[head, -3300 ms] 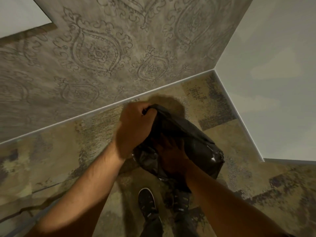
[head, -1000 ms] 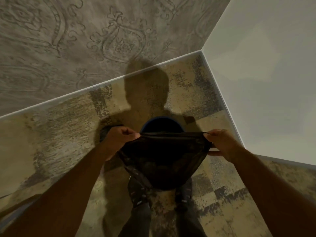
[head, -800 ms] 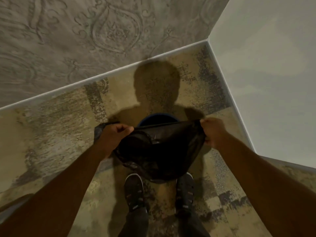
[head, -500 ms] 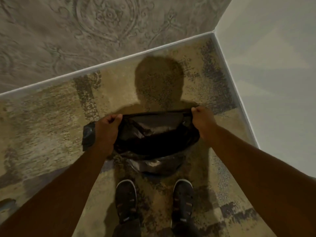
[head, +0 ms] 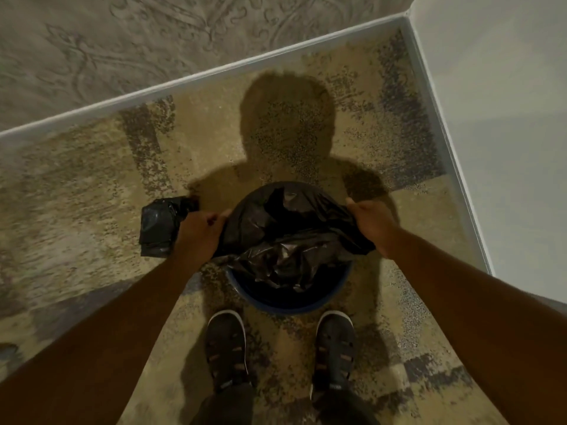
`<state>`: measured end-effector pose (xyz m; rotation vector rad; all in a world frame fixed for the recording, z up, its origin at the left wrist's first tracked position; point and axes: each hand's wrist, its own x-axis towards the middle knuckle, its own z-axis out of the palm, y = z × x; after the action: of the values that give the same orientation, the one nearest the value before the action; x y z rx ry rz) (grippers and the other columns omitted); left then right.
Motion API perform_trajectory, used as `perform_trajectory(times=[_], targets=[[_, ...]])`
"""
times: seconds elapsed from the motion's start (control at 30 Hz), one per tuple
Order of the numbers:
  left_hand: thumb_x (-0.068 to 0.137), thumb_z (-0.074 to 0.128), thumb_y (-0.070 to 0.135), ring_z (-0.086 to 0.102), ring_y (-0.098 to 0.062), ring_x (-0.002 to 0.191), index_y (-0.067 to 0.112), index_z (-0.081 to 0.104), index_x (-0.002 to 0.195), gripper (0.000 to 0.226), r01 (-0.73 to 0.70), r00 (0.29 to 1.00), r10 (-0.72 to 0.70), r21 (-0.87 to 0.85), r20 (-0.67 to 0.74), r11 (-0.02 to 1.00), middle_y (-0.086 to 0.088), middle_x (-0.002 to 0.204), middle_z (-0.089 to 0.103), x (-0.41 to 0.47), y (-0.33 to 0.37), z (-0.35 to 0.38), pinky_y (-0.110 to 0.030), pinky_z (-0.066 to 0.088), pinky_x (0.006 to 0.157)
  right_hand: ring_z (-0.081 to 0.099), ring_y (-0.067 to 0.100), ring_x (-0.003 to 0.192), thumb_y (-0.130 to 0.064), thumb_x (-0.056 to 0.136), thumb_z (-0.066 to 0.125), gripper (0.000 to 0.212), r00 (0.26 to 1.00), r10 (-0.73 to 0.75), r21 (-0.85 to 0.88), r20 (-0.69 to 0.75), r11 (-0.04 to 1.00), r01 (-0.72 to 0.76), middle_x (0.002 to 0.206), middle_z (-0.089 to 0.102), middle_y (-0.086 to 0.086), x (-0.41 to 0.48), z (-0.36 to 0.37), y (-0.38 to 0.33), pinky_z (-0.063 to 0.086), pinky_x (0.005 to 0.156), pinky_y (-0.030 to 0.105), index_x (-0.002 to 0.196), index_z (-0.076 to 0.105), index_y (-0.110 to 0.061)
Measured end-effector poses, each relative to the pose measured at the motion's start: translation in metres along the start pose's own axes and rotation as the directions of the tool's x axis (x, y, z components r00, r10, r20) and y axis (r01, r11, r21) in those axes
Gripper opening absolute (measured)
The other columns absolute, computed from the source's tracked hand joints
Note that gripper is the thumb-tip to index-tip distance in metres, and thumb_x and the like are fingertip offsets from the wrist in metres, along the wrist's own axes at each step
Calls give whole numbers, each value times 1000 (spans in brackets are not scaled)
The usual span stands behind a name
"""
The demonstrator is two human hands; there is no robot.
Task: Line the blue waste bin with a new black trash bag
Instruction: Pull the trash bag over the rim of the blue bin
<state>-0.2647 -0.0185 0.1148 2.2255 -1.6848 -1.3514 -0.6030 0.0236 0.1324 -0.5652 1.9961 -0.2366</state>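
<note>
A round blue waste bin [head: 306, 305] stands on the carpet just ahead of my feet. A black trash bag [head: 285, 228] is spread over its mouth, its far edge draped over the far rim and its crumpled body hanging inside. The near rim of the bin shows bare blue. My left hand [head: 201, 231] grips the bag's edge at the bin's left side. My right hand [head: 372, 223] grips the edge at the right side.
A folded black bag bundle [head: 159, 230] lies on the carpet just left of my left hand. My two dark shoes [head: 227, 351] stand right behind the bin. A patterned wall [head: 153, 47] runs behind and a plain wall [head: 503, 118] closes the corner at right.
The bag was bunched in both hands, then stretched open between them above the bin. Now both hands have come down and the bag's mouth sits over the bin's far rim.
</note>
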Motion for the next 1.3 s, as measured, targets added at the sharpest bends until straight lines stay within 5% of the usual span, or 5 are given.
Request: perform_trajectory(times=[0.27,0.47,0.67,0.87,1.3], targets=[[79,88,44,74,-23,92,20,76,102,35,116,973,-81,-155,218,981,-5,99,77,-21,-18,-23,-46,62,84,73,29,106,-28,79,92,40,973,54,87,223,993,-75,116,73,5,-27,-19,34,63,89,52,113,72,-20],[78,91,26,67,-25,89,6,71,114,45,432,851,-352,-138,390,891,-9,98,72,-33,-36,-26,-32,48,67,70,24,69,-14,95,77,17,946,205,257,250,928,-269,91,71,15,-50,-21,62,58,59,34,98,61,-11],[101,63,17,66,-24,76,11,65,114,14,719,695,-501,-501,516,481,-11,87,72,-69,-47,-18,-37,52,66,67,32,97,-19,107,59,23,871,320,625,372,607,-490,123,66,15,-66,-6,75,57,81,48,127,58,-8],[109,42,8,67,-32,101,7,62,115,21,571,757,-416,-820,504,45,-16,101,76,-94,-46,3,-52,52,94,62,32,90,-26,114,41,27,836,460,786,298,379,-489,105,64,14,-72,13,67,49,80,46,130,55,-10],[105,53,47,71,-33,117,27,73,118,31,473,808,-496,-852,319,222,-8,129,74,-123,-41,56,-47,59,93,61,43,132,-36,105,51,49,896,429,699,115,606,-380,148,59,20,-76,49,86,52,107,59,145,54,-9]])
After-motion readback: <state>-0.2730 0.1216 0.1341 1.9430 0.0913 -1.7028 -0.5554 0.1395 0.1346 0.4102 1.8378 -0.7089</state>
